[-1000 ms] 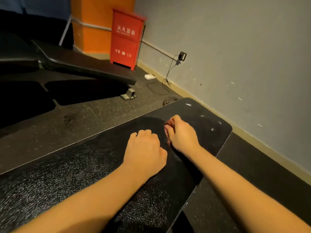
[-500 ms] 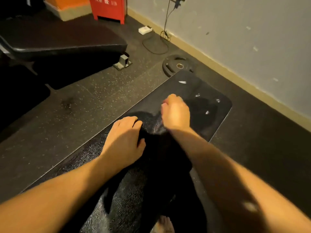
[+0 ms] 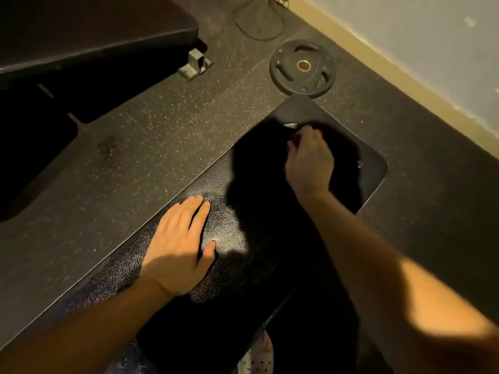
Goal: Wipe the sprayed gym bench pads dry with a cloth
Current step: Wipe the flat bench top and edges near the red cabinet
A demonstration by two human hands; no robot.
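Note:
A long black bench pad (image 3: 374,168) with a textured, glistening surface runs from the lower left to the centre right. A dark cloth (image 3: 259,163) lies spread over its far end, hard to tell apart from shadow. My right hand (image 3: 309,160) grips the cloth near the pad's far edge, fingers curled into it. My left hand (image 3: 179,244) rests flat on the bare pad, fingers straight, to the left of the cloth. A small bright wet spot (image 3: 291,125) shows just beyond my right hand.
A black weight plate (image 3: 303,68) lies on the speckled rubber floor (image 3: 151,136) just past the pad's far end. Another bench (image 3: 89,41) with a metal foot (image 3: 195,64) stands at the upper left. A grey wall (image 3: 432,25) runs along the right.
My view tipped downward. The cloth went from bunched between both hands to spread over the pad's far end. My right hand moved forward with it; my left let go and flattened on the pad.

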